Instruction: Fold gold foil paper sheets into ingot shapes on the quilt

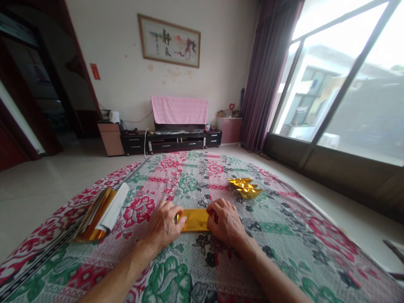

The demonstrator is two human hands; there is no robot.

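A strip of folded gold foil paper [195, 220] lies flat on the flowered tablecloth [170, 273] in front of me. My left hand [165, 223] grips its left end, thumb and fingers curled together. At the opposite end, my right hand [224, 221] pinches the paper in the same way. Beyond my right hand sit several folded gold paper ingots [248, 189], bunched together. To the left rests a stack of gold and white paper sheets [102, 214], bent over in a loose fold.
The round table carries the patterned cloth out to its edge. Across the tiled floor [41, 185] stands a low black TV cabinet [167, 145] with a pink cloth [179, 110] draped over the screen. A purple curtain [268, 75] and large window are on the right.
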